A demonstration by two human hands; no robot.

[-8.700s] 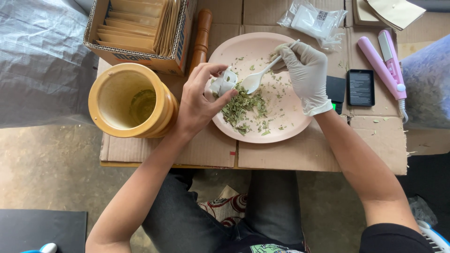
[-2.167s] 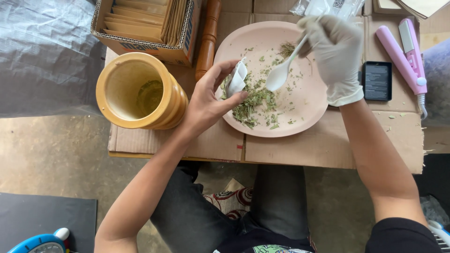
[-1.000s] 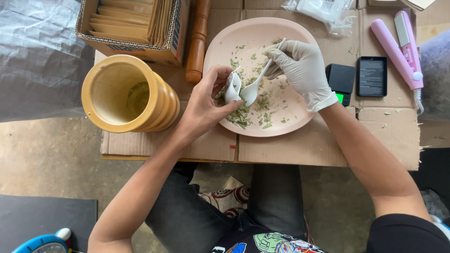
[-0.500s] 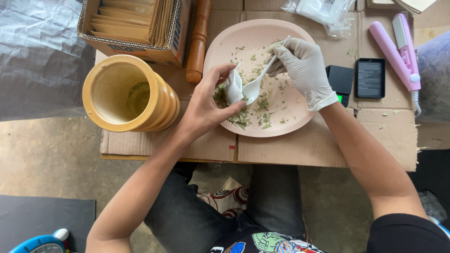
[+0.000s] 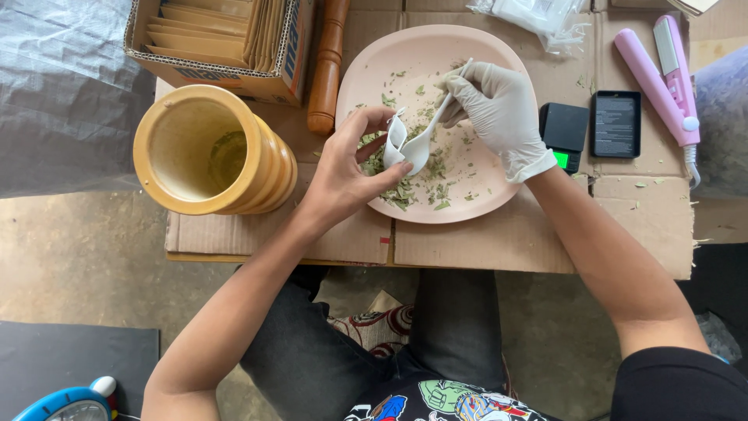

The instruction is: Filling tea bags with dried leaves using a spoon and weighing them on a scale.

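My bare left hand (image 5: 347, 168) pinches a small white paper sachet (image 5: 395, 139) over the left side of a pale pink plate (image 5: 405, 58). My right hand (image 5: 499, 109), in a white glove, holds a white plastic spoon (image 5: 425, 140) by its handle, with the bowl touching the sachet's mouth. Dried green leaf bits (image 5: 425, 168) are scattered across the plate, thickest under the sachet.
A yellow wooden mortar (image 5: 206, 152) stands left of the plate, a wooden pestle (image 5: 327, 66) beside it. A cardboard box of brown envelopes (image 5: 222, 35) sits at the back left. Right of the plate lie a small black scale (image 5: 565, 132), a pink sealer (image 5: 662, 66) and clear bags (image 5: 538, 15).
The spoon scooped at the plate's far side two seconds ago, then came back down to the sachet. Over the last second both hands have stayed nearly still.
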